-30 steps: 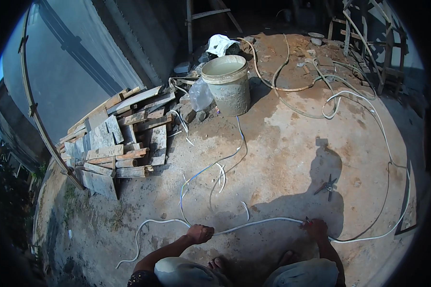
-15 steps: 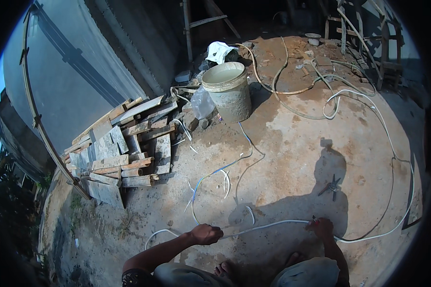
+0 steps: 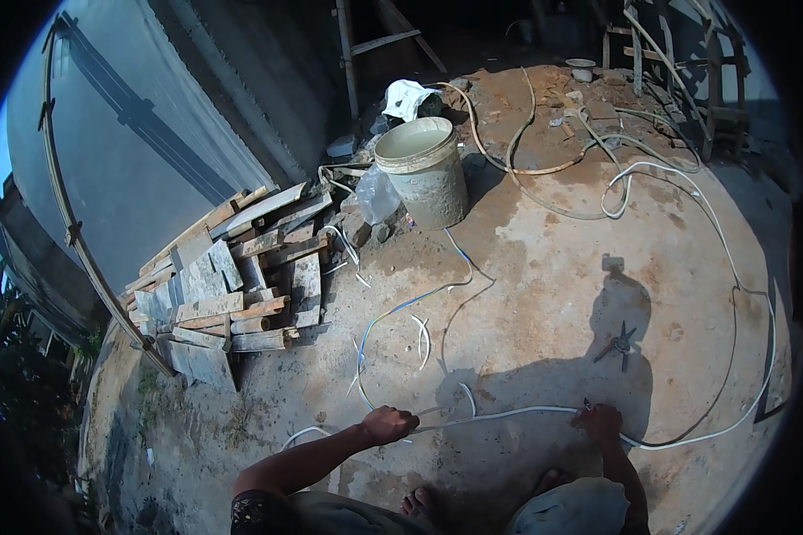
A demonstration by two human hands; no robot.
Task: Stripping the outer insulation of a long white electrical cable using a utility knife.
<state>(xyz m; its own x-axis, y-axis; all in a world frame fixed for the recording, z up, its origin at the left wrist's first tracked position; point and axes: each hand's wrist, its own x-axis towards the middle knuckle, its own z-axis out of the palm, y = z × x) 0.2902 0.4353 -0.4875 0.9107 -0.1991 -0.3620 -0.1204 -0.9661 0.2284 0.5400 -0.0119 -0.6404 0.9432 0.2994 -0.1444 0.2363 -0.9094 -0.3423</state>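
Observation:
My left hand [image 3: 390, 425] is closed on a white sheathed cable [image 3: 500, 414] just in front of my knees. The cable runs to the right into my right hand [image 3: 601, 422], whose fingers are also closed around it. A small dark tip shows at the right thumb and finger; I cannot make out what it is. Beyond my right hand the cable loops across the concrete. Thin blue and pale wires [image 3: 414, 309] curve from near my left hand toward a bucket. A pair of pliers [image 3: 622, 344], handles spread, lies on the floor in my shadow.
A dirty white bucket [image 3: 430, 190] of greyish water stands ahead, beside a clear plastic bag [image 3: 377, 196]. Planks [image 3: 232, 294] are piled on the left by a grey wall [image 3: 116, 178]. Hoses [image 3: 544, 169] lie across soil at the back. Cut white sheath strips [image 3: 423, 342] are scattered on concrete.
My left hand has moved slightly forward and to the right, still closed on the cable. My right hand stays in nearly the same place.

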